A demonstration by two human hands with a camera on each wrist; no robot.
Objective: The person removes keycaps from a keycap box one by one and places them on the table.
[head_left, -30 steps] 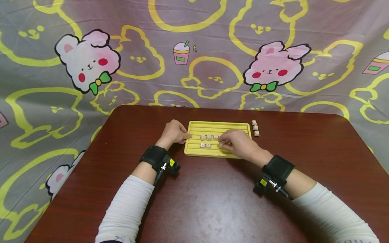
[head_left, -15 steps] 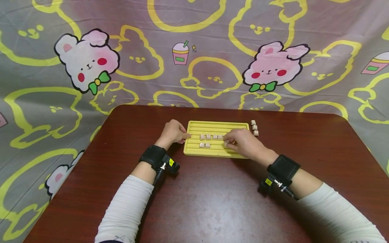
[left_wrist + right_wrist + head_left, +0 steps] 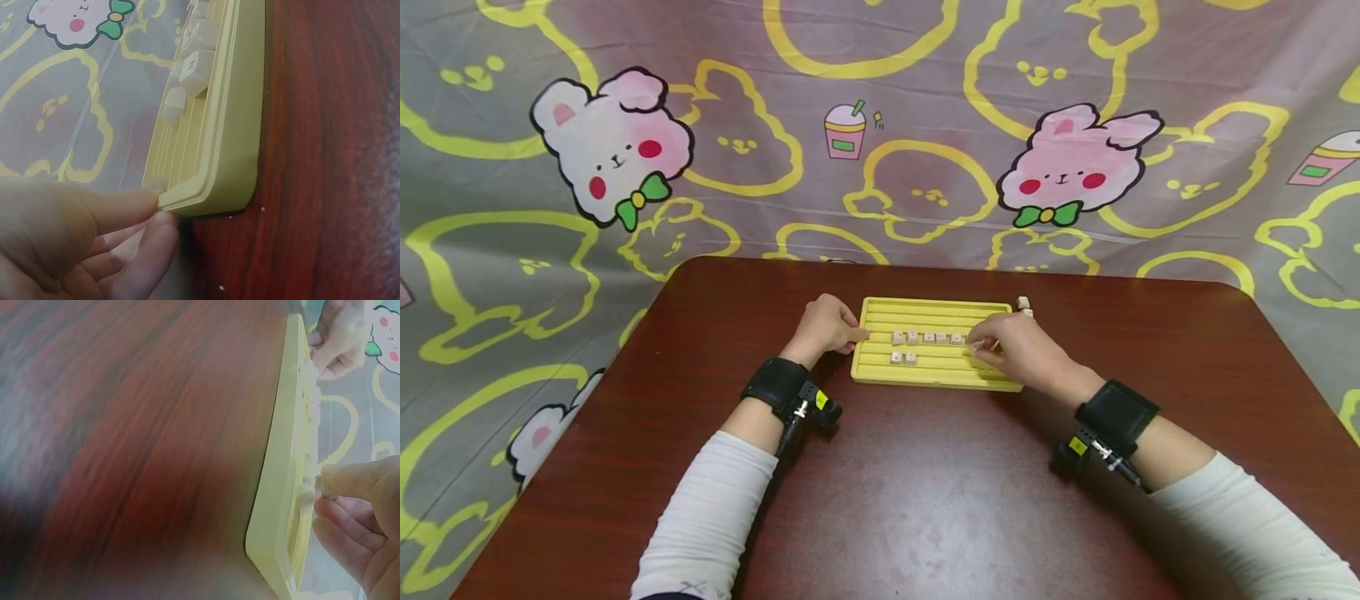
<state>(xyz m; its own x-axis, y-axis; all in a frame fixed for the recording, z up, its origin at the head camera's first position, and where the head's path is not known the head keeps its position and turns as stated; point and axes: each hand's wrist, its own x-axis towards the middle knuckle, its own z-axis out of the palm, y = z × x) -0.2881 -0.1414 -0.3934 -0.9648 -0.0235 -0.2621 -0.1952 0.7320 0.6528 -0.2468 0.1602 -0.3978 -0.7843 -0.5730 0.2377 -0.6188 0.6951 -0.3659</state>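
Observation:
A yellow ridged tray point(image 3: 936, 384) lies on the table with white keycaps in two of its rows. The longer row has several keycaps point(image 3: 929, 338); a pair of keycaps point(image 3: 903, 358) sits in a row nearer me. My left hand point(image 3: 826, 325) pinches the tray's left edge, thumb on the rim and fingers lower down, as the left wrist view shows. Over the tray's right part, my right hand point(image 3: 1018, 346) pinches one small keycap point(image 3: 321, 483) between thumb and fingertips, just past the longer row's right end. One upright keycap point(image 3: 197, 69) bears a dark letter.
Beyond the tray's far right corner, loose keycaps point(image 3: 1023, 302) stand on the dark wooden table point(image 3: 910, 492), partly hidden by my right hand. A patterned curtain point(image 3: 925, 125) hangs behind the table's far edge.
My right hand has moved right along the tray with the keycap, uncovering more of the longer row. It now covers part of the loose keycaps. My left hand stays at the tray's edge.

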